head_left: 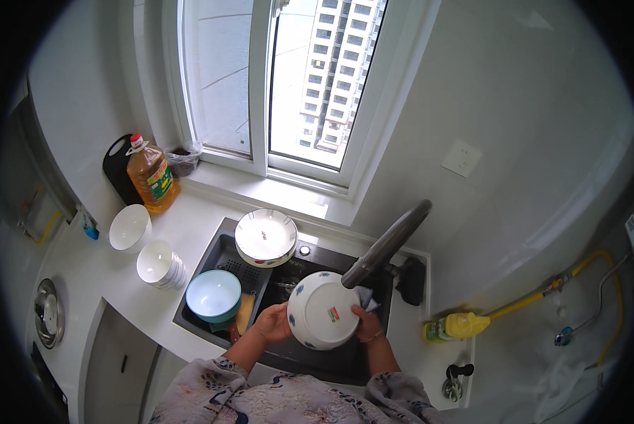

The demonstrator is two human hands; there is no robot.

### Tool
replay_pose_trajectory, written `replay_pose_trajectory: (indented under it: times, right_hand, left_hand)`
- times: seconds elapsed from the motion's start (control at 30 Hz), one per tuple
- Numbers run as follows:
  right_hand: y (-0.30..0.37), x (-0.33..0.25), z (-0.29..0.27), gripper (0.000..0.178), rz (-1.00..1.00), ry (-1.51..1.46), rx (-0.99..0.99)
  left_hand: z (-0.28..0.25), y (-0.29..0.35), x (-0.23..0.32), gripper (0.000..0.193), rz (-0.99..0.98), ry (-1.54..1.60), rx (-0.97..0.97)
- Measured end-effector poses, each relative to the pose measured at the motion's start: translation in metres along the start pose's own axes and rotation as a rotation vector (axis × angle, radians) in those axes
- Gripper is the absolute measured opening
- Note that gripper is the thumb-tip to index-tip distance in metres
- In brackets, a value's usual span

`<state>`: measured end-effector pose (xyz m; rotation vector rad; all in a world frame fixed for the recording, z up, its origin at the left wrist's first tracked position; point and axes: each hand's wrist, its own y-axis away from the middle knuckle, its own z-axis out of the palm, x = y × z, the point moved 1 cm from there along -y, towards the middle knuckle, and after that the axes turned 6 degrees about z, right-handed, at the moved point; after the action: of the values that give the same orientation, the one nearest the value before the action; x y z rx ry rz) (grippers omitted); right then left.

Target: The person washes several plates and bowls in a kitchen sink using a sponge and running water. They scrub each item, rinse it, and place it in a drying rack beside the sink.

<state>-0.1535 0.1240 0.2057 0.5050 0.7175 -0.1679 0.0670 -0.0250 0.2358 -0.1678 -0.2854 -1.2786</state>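
Above the sink [335, 362], a dish [323, 314], underside showing.
Left fingers [279, 315] and right fingers [361, 313] curl closed around opposite edges, a cloth [366, 296] against the right.

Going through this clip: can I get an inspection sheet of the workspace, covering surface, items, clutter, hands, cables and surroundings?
Surface: white counter around a dark sink.
Job's things: white dish, underside toward the camera, held over the sink; grey cloth by its right edge; tap above.
Clutter: stacked dishes at the sink's back; blue bowl and yellowish sponge on its left side; white bowls, oil bottle further left; yellow bottle at right.
Grippers: bare hands; left hand and right hand grip the dish's opposite sides.
Cables: nothing seen; yellow hose at right.
Surroundings: window ahead, wall socket.
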Motion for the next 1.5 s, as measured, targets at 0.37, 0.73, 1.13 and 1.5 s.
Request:
replay_pose_trajectory:
  times: [0.37,0.73,1.13,1.5]
  right_hand:
    - [-0.017,0.008,-0.007,0.062,-0.567,1.056,0.295]
    - [-0.050,0.009,0.007,0.034,-0.469,0.851,0.344]
    - [0.042,0.081,0.071,0.057,-0.791,1.431,0.339]
    - [-0.007,0.019,0.018,0.045,-0.373,0.399,0.240]
  left_hand:
    - [-0.004,-0.032,-0.017,0.029,0.055,-0.451,0.174]
    - [0.006,-0.032,-0.029,0.027,0.211,-0.701,0.253]
    - [-0.029,-0.046,-0.014,0.028,0.492,-0.055,0.531]
    - [-0.027,-0.022,-0.014,0.034,0.329,0.024,0.281]
